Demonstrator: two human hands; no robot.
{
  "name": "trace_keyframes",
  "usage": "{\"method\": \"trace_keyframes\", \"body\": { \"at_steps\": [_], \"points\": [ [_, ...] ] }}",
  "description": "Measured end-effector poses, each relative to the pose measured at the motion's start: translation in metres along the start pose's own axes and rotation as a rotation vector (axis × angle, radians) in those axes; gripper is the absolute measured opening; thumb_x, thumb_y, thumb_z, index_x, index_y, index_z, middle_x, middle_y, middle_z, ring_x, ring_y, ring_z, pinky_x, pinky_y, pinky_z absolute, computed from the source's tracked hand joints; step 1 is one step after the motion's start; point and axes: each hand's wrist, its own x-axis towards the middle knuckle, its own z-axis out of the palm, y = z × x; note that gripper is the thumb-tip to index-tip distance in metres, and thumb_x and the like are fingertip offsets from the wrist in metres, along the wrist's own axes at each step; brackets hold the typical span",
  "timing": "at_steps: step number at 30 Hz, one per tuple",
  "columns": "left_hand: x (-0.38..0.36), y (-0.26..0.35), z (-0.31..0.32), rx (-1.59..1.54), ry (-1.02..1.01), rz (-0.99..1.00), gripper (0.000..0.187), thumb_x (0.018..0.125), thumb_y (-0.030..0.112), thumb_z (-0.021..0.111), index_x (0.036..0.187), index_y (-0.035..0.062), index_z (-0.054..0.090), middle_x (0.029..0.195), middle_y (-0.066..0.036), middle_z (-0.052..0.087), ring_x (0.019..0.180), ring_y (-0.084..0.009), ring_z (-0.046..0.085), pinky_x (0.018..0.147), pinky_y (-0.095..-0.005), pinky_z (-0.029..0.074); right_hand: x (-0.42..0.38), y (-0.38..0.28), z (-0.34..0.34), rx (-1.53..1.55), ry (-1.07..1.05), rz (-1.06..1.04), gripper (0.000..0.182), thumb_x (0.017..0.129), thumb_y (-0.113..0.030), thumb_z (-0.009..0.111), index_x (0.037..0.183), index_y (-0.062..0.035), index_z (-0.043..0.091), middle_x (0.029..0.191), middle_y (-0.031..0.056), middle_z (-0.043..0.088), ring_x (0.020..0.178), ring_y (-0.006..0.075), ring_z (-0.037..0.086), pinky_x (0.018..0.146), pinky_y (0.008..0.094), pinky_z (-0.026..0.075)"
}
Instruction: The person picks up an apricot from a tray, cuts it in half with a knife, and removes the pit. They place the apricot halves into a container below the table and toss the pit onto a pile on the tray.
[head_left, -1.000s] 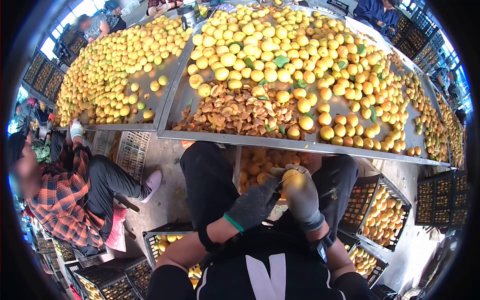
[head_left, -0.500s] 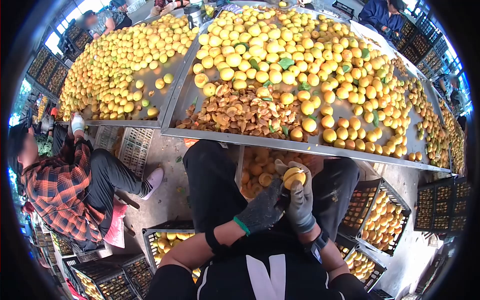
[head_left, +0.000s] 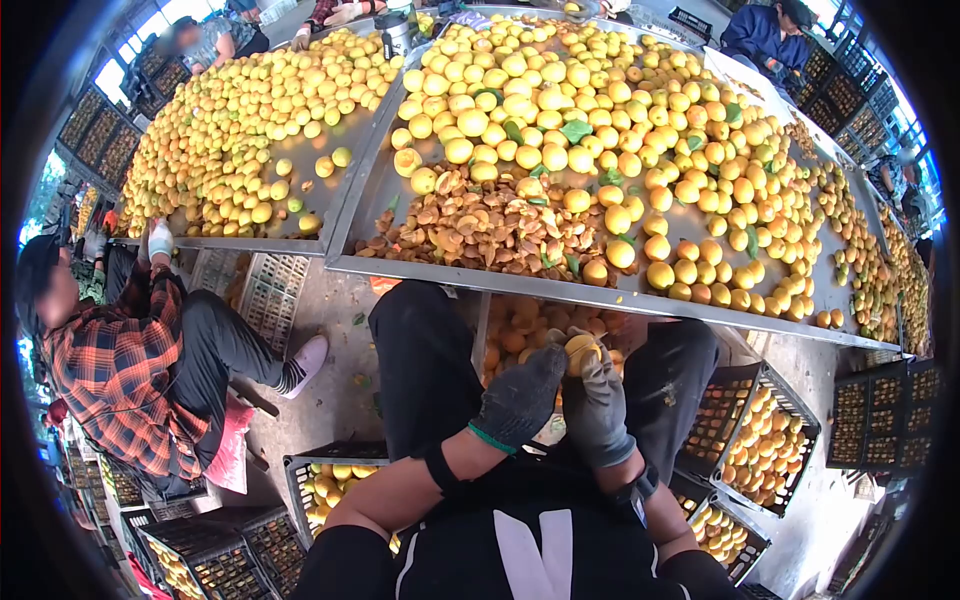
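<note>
Between my hands, above my lap, is a yellow-orange fruit (head_left: 581, 346). My right hand (head_left: 597, 405), in a grey glove, is closed around the fruit. My left hand (head_left: 522, 397), in a dark glove with a green cuff, is closed beside it, its fingertips close to the fruit; what it holds, if anything, is hidden. Below the metal table edge, a container of orange fruit (head_left: 515, 330) shows between my knees. On the table in front lie a brown-orange heap of pits or fruit pieces (head_left: 480, 225) and many whole yellow fruits (head_left: 560, 100) with some green leaves.
The metal table rim (head_left: 480, 278) runs across in front of my knees. Black crates of fruit stand at my right (head_left: 765, 440) and left (head_left: 335, 485). A co-worker in a plaid shirt (head_left: 125, 375) sits at the left. Other people are at the far table edge.
My left hand has moved up and its fingers now reach beside the fruit. The fruit has turned and shifted slightly, with more of it covered by my right hand's fingers.
</note>
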Motion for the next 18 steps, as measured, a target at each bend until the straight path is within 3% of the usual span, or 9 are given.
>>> {"method": "trace_keyframes", "body": {
  "at_steps": [1, 7, 11, 14, 18],
  "points": [
    [-0.001, -0.003, 0.003, 0.024, 0.036, 0.008, 0.033, 0.085, 0.013, 0.054, 0.117, 0.0051, 0.056, 0.090, -0.013, 0.063, 0.070, -0.0269, 0.064, 0.058, -0.0383, 0.051, 0.002, -0.001, 0.001, 0.002, -0.004, 0.001, 0.043, 0.095, -0.026, 0.057, 0.128, -0.0011, 0.046, 0.123, 0.0110, 0.057, 0.114, 0.0193, 0.054, 0.101, 0.0315, 0.040],
    [0.001, -0.005, 0.016, -0.084, 0.044, 0.020, 0.030, 0.086, 0.013, 0.054, 0.114, 0.0041, 0.056, 0.087, -0.015, 0.063, 0.070, -0.0291, 0.063, 0.058, -0.0388, 0.051, 0.004, 0.003, -0.005, 0.119, 0.014, 0.026, 0.035, 0.095, -0.021, 0.056, 0.123, -0.0023, 0.048, 0.118, 0.0112, 0.059, 0.108, 0.0177, 0.057, 0.099, 0.0300, 0.042],
    [-0.002, -0.009, 0.017, -0.124, -0.011, 0.027, 0.029, 0.086, 0.013, 0.054, 0.114, 0.0032, 0.055, 0.087, -0.016, 0.062, 0.071, -0.0303, 0.064, 0.059, -0.0392, 0.051, 0.002, -0.008, 0.002, -0.091, 0.085, -0.003, 0.035, 0.091, -0.014, 0.060, 0.123, -0.0033, 0.047, 0.120, 0.0138, 0.059, 0.110, 0.0194, 0.057, 0.097, 0.0315, 0.044],
    [0.001, -0.009, 0.012, -0.123, 0.012, 0.065, 0.029, 0.087, 0.012, 0.054, 0.114, 0.0023, 0.055, 0.088, -0.017, 0.062, 0.069, -0.0321, 0.063, 0.060, -0.0408, 0.051, 0.004, -0.014, 0.003, -0.149, -0.012, -0.053, 0.037, 0.090, -0.010, 0.062, 0.122, -0.0030, 0.047, 0.121, 0.0127, 0.058, 0.110, 0.0184, 0.056, 0.096, 0.0296, 0.044],
    [0.008, -0.006, -0.011, -0.263, 0.017, -0.061, 0.028, 0.087, 0.013, 0.058, 0.113, 0.0020, 0.054, 0.092, -0.018, 0.063, 0.074, -0.0355, 0.063, 0.062, -0.0434, 0.051, 0.008, -0.022, 0.004, -0.229, -0.033, -0.111, 0.041, 0.089, -0.006, 0.062, 0.126, -0.0048, 0.045, 0.122, 0.0085, 0.055, 0.107, 0.0153, 0.055, 0.094, 0.0282, 0.045]
  ]
}}
